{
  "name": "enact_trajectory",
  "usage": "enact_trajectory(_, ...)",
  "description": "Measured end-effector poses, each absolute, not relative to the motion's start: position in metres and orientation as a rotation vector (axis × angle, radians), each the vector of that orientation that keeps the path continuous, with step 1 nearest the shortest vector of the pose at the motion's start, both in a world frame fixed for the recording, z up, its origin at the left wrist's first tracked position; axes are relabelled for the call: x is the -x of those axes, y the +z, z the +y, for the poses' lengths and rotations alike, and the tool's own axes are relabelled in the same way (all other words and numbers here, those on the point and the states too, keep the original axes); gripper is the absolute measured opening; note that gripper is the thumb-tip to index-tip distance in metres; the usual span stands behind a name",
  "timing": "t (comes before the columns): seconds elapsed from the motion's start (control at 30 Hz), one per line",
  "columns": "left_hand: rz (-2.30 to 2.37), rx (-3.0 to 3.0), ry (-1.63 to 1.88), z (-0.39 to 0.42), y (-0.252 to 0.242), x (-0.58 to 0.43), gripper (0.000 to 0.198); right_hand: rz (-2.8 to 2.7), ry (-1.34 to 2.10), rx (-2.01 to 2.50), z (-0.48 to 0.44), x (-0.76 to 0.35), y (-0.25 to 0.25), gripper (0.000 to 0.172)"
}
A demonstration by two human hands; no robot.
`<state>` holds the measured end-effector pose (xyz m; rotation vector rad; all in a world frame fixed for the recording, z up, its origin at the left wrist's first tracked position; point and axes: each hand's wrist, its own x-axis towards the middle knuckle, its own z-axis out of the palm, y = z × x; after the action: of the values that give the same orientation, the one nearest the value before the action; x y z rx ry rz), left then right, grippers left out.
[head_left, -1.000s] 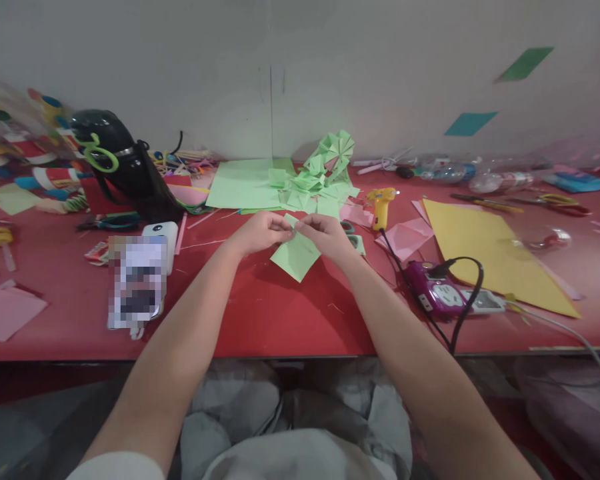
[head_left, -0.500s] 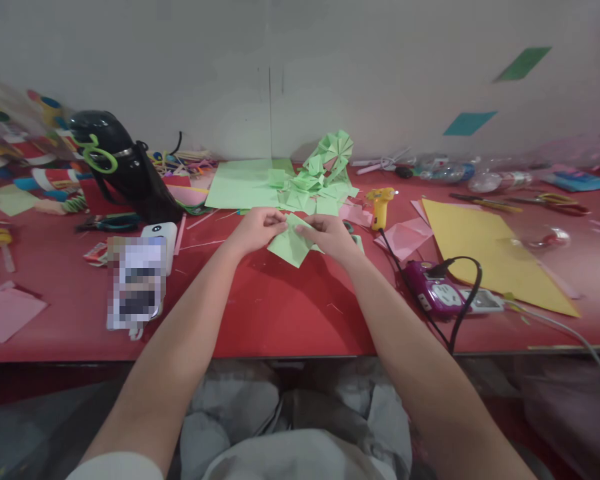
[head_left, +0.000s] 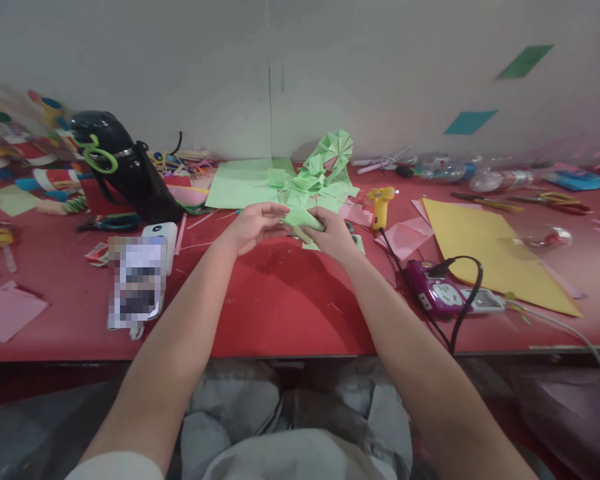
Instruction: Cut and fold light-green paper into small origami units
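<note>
Between my two hands is a piece of light green paper [head_left: 301, 219], tilted and bent, held just above the red table. My right hand [head_left: 331, 233] grips its right side, thumb in front and fingers behind. My left hand [head_left: 257, 229] is at the paper's left edge, with its fingertips closed on the corner. Right behind the hands lies a pile of folded light green paper pieces [head_left: 313, 183], with a fan-like folded part standing up at its top. A flat light green sheet [head_left: 237, 185] lies to the left of that pile.
On the left stand a black bottle [head_left: 125, 160] and a phone [head_left: 137, 283]. At right are a yellow glue gun [head_left: 381, 205], a purple power socket [head_left: 437, 290] with cables, a yellow sheet [head_left: 485, 247], and scissors [head_left: 550, 202]. Pink paper [head_left: 405, 237] lies beside the glue gun.
The green paper has turned from facing me flat to a tilted, bent position, slightly higher. My left hand's fingers have spread a little, and my right hand has rotated with the paper.
</note>
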<state>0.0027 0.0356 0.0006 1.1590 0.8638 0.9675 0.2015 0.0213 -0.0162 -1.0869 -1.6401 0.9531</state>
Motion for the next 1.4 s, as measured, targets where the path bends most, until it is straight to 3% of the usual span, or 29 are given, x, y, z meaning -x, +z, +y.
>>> enact_trajectory(0.1, 0.808, -1.234, 1.013, 0.035, 0.000, -0.004, 0.030, -1.589, 0.943, 1.106, 0.022, -0.201, -0.016, 0.021)
enact_trajectory(0.3, 0.814, -1.437, 1.059, 0.037, -0.007, -0.007, 0.023, -1.597, 0.851, 1.076, 0.020, -0.199, -0.015, 0.022)
enact_trajectory(1.03, 0.902, -1.426, 1.327, 0.041, -0.011, -0.014, 0.036, -1.765, 0.753, 0.979, 0.017, -0.191, -0.021, 0.024)
enact_trajectory(1.17, 0.956, -1.461, 1.383, 0.044, -0.011, -0.010, 0.031, -1.864, 0.950, 0.886, 0.018, -0.195, -0.016, 0.040)
enact_trajectory(1.3, 1.000, -1.474, 1.394, 0.046, -0.010, -0.006, 0.029, -1.701, 1.247, 0.900, 0.020, -0.200, -0.013, 0.035)
enact_trajectory(1.4, 1.010, -1.506, 1.378, 0.046, -0.011, -0.006, 0.031, -1.601, 1.223, 0.923, 0.022, -0.200, -0.016, 0.035)
